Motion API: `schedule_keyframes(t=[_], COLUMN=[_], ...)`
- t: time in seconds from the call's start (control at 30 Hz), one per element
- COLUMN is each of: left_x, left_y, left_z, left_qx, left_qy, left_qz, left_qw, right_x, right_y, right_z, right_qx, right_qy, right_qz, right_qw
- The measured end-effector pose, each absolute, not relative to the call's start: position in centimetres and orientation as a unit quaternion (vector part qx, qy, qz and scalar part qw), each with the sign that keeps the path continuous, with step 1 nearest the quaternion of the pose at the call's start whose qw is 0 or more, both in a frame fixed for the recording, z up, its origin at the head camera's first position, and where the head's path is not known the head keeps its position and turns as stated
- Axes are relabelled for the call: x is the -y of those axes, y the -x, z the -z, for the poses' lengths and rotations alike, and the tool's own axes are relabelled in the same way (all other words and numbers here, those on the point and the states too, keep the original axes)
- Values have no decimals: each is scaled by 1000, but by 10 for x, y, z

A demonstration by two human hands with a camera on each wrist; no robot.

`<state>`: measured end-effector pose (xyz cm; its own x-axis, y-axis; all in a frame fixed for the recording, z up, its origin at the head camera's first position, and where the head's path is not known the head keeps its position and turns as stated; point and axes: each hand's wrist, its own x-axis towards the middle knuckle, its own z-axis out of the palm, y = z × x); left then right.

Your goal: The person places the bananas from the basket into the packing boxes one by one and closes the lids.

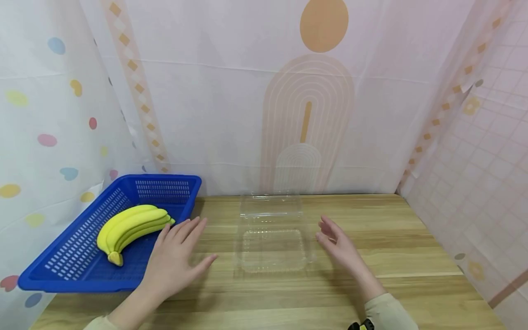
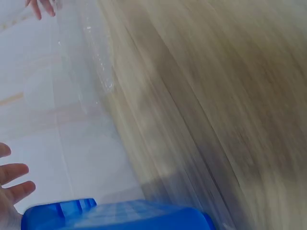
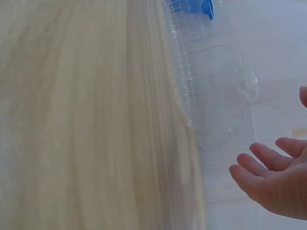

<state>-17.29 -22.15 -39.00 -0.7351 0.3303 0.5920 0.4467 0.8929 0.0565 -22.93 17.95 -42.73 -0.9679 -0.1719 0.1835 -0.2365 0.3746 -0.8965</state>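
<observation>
A clear plastic clamshell box stands on the wooden table with its lid raised at the back. My left hand, fingers spread, hovers by the right side of a blue basket and holds nothing. Inside that basket lies a bunch of yellow bananas, its tips overlapped by my left fingers in the head view. To the right of the box is my right hand, its fingers relaxed and bare of any object. The right wrist view shows this hand close to the clear box.
The wooden table runs back to a patterned curtain. More patterned cloth hangs on the left and right sides. The basket fills the table's left end. A dark and yellow band sits at my right wrist.
</observation>
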Motion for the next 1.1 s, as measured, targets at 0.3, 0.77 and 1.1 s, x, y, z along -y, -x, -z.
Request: schedule_keyframes(t=[0.3, 0.77, 1.1], left_x=[246, 286, 311], left_y=[172, 171, 165], left_z=[388, 377, 371], left_qx=[907, 888, 903], left_qy=[203, 188, 136], left_qz=[106, 109, 89], left_qw=[354, 406, 397], right_x=[-180, -180, -174], right_y=[231, 237, 243], right_z=[430, 433, 436], right_qx=[796, 729, 709], right_qy=[-92, -78, -42], right_qz=[-599, -678, -702], right_qw=[-10, -46, -52])
